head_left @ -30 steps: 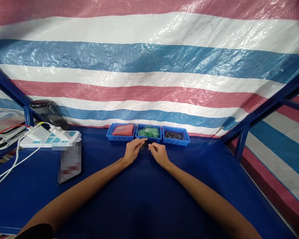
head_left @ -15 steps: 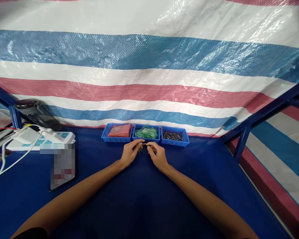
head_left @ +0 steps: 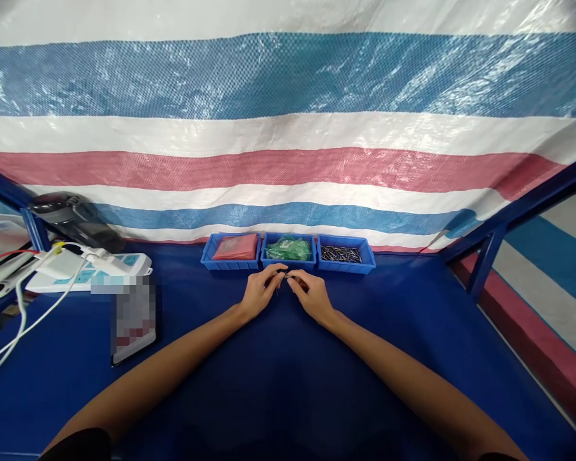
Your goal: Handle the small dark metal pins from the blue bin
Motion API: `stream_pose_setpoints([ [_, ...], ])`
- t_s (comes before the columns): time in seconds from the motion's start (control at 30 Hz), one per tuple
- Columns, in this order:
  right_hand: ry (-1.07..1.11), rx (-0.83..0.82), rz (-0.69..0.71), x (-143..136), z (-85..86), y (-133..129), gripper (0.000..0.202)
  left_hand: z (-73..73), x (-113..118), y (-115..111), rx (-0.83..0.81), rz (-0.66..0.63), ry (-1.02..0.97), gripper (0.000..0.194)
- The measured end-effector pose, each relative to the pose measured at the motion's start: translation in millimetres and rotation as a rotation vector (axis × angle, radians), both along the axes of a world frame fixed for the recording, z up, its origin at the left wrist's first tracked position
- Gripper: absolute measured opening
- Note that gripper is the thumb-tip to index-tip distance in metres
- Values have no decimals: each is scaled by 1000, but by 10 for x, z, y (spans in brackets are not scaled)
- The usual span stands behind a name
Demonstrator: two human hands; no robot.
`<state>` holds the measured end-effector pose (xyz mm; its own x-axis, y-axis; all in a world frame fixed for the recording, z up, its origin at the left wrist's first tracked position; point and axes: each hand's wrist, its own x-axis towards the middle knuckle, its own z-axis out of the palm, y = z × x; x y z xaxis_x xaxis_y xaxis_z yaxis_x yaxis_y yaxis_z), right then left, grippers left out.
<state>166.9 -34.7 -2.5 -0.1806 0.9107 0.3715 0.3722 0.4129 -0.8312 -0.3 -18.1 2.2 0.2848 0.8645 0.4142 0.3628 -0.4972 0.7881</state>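
Note:
My left hand and my right hand meet fingertip to fingertip just in front of the middle blue bin. Both are closed in a pinch. A thin dark screw shows between the two sets of fingertips. Another slim piece pokes down below my left fingers, too small to make out fully. Behind them stand three blue bins in a row. The left bin holds flat red plastic bags, the middle bin green plastic bags, the right bin a heap of screws.
At the left on the blue table lie a white power strip with plugs and cables, and a phone. A dark bottle rests behind them. Striped sheeting hangs behind the bins; a blue frame post rises at the right.
The fingertips of both hands have come closer together. The several slim screws that hung under my left fingers now show less. The whole view has shifted slightly.

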Motion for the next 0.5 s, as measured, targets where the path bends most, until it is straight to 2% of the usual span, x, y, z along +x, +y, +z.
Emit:
stream_pose_setpoints([
  [0.17,-8,45,-6,1,26,-45,23,12,-9,-6,-39,11,4,26],
  [0.37,102,-83,-80,23,8,-45,23,24,-20,25,-27,62,20,24],
  [0.5,94,-153,-87,27,6,-33,23,28,-24,29,-7,49,23,20],
])
